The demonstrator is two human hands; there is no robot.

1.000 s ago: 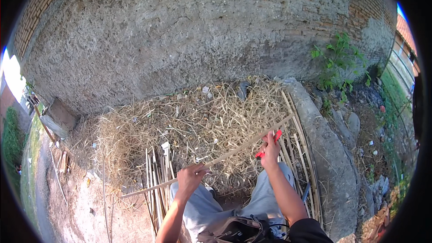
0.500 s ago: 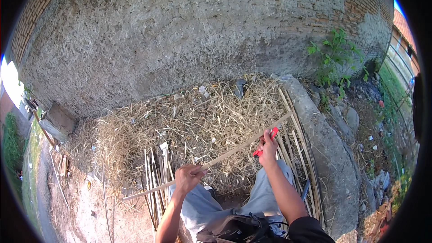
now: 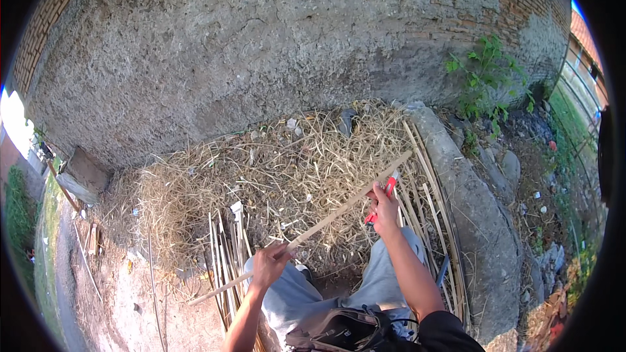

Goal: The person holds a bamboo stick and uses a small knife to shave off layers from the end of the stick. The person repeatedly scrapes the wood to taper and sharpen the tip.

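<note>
A long, flat bamboo strip (image 3: 326,221) slants across in front of me, its far end up to the right and its near end low on the left. My left hand (image 3: 269,265) is closed around its lower part. Further up, my right hand (image 3: 383,212) grips a red utility knife (image 3: 390,186), whose tip points up and away beside the strip. My right thumb and fingers are close against the strip; whether they press on it I cannot tell. Shavings (image 3: 326,176) cover the ground beyond both hands.
Bamboo strips (image 3: 225,248) lie by my left leg, and more strips (image 3: 430,202) lie to the right along a stone kerb (image 3: 469,221). A rough plastered wall (image 3: 293,52) rises ahead. A black bag (image 3: 342,332) sits at my lap. A green plant (image 3: 486,85) grows at the wall's right.
The bamboo strip has slid slightly down and to the left. The knife now points more upright, and my right hand has shifted a little left. My left hand has hardly moved.
</note>
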